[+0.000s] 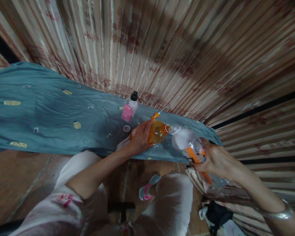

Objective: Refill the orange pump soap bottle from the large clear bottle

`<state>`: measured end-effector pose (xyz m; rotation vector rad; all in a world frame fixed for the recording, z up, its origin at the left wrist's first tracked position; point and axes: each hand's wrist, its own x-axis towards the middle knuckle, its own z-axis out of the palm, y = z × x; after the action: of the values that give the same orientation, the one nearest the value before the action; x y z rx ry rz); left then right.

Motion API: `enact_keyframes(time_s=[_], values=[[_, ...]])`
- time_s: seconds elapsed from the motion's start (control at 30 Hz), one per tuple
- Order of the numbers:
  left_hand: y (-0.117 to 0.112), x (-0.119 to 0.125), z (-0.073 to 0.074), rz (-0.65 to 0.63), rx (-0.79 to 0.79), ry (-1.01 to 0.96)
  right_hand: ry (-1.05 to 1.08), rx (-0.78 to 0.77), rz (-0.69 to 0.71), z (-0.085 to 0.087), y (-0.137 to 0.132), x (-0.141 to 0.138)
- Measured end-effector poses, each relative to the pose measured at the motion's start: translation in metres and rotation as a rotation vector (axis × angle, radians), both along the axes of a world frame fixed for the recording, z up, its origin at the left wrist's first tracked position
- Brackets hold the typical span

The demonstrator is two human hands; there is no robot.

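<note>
My left hand (141,137) is wrapped around an orange-tinted plastic bottle (156,131), which lies tilted with its neck to the right. In my right hand (215,160) is a large clear plastic bottle (186,141) with an orange label, its mouth turned left. The two bottle mouths meet or nearly meet; I cannot tell if liquid passes between them. Just left of the orange bottle, a small white cap (127,128) lies on the teal cloth (51,111). Behind it stands a clear bottle (130,106) with a pink label and a black cap. Small orange pieces (154,115) show beyond my left fingers.
A pleated, flower-patterned curtain (137,42) hangs along the far side of the cloth-covered surface. Dark bars (260,108) cross the curtain at right. My knees are below the near edge, and a dark bundle (218,214) lies at lower right.
</note>
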<state>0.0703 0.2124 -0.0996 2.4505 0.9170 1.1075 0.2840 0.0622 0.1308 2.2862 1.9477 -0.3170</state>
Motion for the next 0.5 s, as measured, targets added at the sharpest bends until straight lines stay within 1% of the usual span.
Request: enact_keyframes(time_s=[0.2,0.33,0.5], values=[[0.0019,0.0016,-0.0027,-0.017,0.009,-0.004,-0.012,-0.031,-0.026,0.0008,0.0010,-0.0014],[0.0012,0.0015,-0.0028,-0.009,0.021,-0.006,0.000,-0.009,-0.006,-0.0003,0.0009,0.0003],[0.0005,-0.0002,-0.0004,-0.012,-0.007,0.000,-0.015,0.032,-0.005,-0.0047,0.0002,0.0053]])
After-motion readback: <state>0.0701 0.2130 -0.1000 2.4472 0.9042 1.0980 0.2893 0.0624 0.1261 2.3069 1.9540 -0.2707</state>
